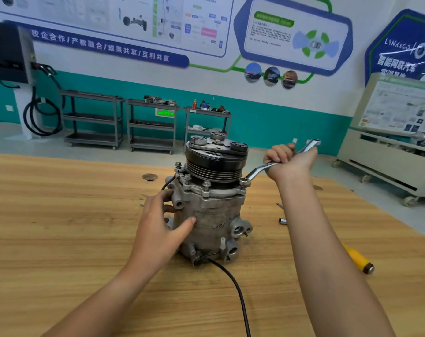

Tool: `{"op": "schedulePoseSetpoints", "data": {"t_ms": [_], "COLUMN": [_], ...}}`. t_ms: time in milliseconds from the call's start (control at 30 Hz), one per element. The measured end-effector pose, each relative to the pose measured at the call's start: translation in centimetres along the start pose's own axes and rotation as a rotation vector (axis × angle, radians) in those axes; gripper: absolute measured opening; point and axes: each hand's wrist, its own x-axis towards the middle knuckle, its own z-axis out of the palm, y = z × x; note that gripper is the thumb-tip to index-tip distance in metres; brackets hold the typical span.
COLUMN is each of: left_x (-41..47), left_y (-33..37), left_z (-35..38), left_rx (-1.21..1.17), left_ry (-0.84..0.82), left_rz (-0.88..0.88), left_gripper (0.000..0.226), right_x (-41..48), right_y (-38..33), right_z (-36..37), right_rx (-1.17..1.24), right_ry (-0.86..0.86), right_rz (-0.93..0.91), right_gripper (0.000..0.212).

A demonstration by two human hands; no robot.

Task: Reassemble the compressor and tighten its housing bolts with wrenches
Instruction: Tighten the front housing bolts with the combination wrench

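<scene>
Left hand (161, 221) flat on cast-metal compressor (212, 203) — right hand (288, 160) grips steel wrench (257, 170).

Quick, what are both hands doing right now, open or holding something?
Left hand: open, fingers resting against the compressor housing.
Right hand: closed around the wrench, whose ring end sits on a housing bolt.

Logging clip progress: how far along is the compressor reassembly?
Done: compressor stands assembled on the table, pulley fitted, bolts in the flange. In hand: right hand grips a wrench on the right-side bolt; left hand steadies the housing. Left: likely the other bolts; tightness unclear.
</scene>
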Motion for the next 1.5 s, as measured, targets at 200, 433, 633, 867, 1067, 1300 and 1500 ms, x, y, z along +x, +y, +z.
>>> {"op": "schedulePoseSetpoints", "data": {"t_ms": [200, 433, 633, 867, 1067, 1300, 1500], "left_x": [0.0, -0.1, -0.1, -0.1, -0.1, -0.2, -0.2], "left_y": [-0.2, -0.4, -0.2, -0.4, -0.7, -0.6, -0.4], "left_z": [0.1, 0.1, 0.2, 0.3, 0.5, 0.6, 0.5], "left_rx": [0.009, 0.011, 0.009, 0.01, 0.002, -0.003, 0.017], "left_ry": [-0.003, -0.007, -0.003, 0.004, 0.005, 0.015, 0.012], "left_rz": [0.008, 0.01, 0.013, 0.026, 0.035, 0.026, 0.004], "left_gripper": [0.064, 0.065, 0.063, 0.066, 0.067, 0.067, 0.067], "right_x": [2.0, 3.1, 3.1, 1.5, -2.2, -7.3, -10.6], "right_y": [0.7, 1.2, 0.9, 0.0, -0.6, -0.3, 2.7], "right_z": [-0.4, 0.3, -1.2, -1.4, -2.4, -5.3, -6.9], "right_rx": [-0.015, -0.128, -0.017, -0.022, -0.095, -0.263, -0.714], "right_ry": [-0.053, -0.095, -0.062, -0.055, -0.176, -0.435, -0.701], "right_rz": [0.187, 0.268, 0.272, 0.105, -0.199, -0.419, -0.804], "right_gripper": [0.06, 0.06, 0.062, 0.067, 0.079, 0.088, 0.062]}}
